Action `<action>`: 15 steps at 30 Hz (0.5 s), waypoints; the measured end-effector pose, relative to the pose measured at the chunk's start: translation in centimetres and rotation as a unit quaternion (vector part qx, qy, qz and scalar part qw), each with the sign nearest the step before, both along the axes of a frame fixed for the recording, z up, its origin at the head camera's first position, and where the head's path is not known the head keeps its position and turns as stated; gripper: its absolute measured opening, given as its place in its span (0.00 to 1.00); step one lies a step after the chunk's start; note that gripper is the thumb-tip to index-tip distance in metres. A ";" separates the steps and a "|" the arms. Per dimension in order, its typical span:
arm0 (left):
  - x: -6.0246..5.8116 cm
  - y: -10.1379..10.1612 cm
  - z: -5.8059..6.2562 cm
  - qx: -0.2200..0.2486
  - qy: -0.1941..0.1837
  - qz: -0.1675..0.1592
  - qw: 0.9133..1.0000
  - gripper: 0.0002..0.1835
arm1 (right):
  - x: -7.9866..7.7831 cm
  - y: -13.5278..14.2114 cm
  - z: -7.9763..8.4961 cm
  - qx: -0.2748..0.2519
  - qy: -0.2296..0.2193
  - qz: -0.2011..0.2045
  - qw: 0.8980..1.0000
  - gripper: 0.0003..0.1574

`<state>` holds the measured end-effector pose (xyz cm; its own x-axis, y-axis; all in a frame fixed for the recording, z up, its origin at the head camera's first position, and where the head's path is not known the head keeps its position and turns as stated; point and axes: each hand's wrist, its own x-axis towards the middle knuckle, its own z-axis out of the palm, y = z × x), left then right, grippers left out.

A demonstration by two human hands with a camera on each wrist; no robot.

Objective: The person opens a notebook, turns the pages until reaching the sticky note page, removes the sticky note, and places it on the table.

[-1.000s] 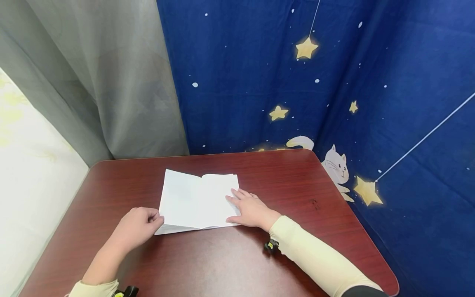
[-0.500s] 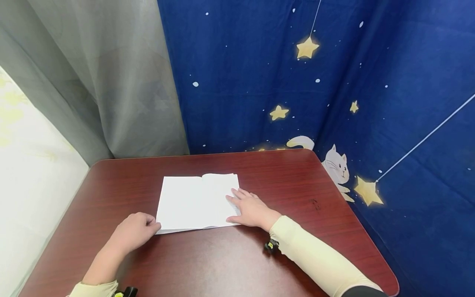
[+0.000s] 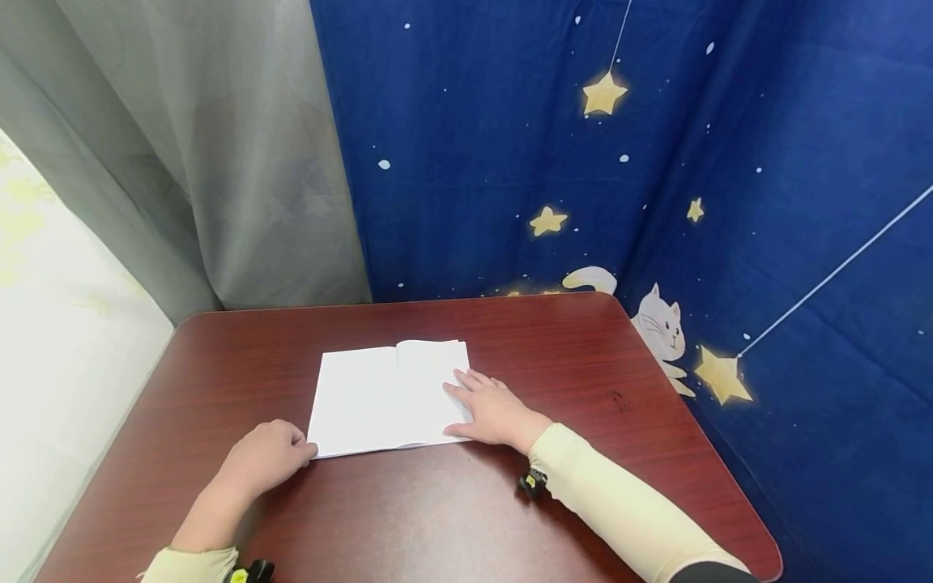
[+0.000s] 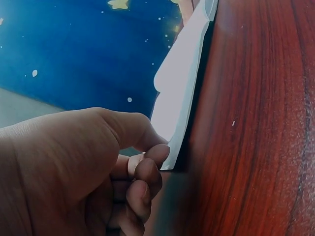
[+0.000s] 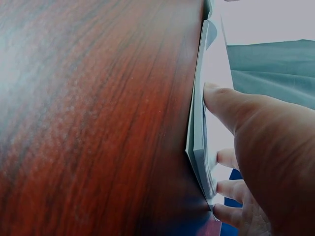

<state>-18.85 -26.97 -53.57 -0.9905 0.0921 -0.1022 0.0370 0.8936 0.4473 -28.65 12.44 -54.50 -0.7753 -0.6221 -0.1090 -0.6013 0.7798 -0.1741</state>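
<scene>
An open book (image 3: 357, 401) with blank-looking white pages lies flat on the table in the head view. My left hand (image 3: 268, 460) is at its near left corner. In the left wrist view the thumb (image 4: 133, 129) and curled index finger pinch that corner, with the other fingers folded in below. On the right page rests my right hand (image 3: 494, 411), fingers spread and straight, near the outer edge. The right wrist view has the thumb (image 5: 224, 101) on the page above the thick page stack (image 5: 198, 118), with several fingertips farther along the book.
The reddish-brown wooden table (image 3: 554, 340) has rounded far corners. Behind it hang a grey curtain (image 3: 270, 202) and a blue curtain (image 3: 474, 146) with stars and a cat. A white patterned surface (image 3: 66, 364) borders the left side.
The left page has come down from a raised, tilted position to lie flat. My left hand has lowered slightly with it at the corner. My right hand has stayed in place.
</scene>
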 end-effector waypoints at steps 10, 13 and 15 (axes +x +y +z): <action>-0.2 0.2 -0.6 -0.018 -0.013 0.009 1.000 0.24 | 0.0 0.1 0.0 -0.003 -0.003 0.003 1.000 0.55; -0.3 0.2 -0.5 -0.026 -0.015 0.009 1.000 0.24 | 0.0 0.1 0.0 -0.001 -0.002 0.003 1.000 0.55; -0.5 0.2 -0.4 -0.030 -0.012 0.007 0.999 0.25 | 0.0 0.0 0.1 0.000 -0.003 0.003 1.000 0.55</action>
<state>-19.34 -26.77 -53.93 -0.9889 0.0719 -0.1301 0.0151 0.9192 0.3934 -28.65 12.46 -54.44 -0.7710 -0.6267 -0.1134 -0.6051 0.7763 -0.1769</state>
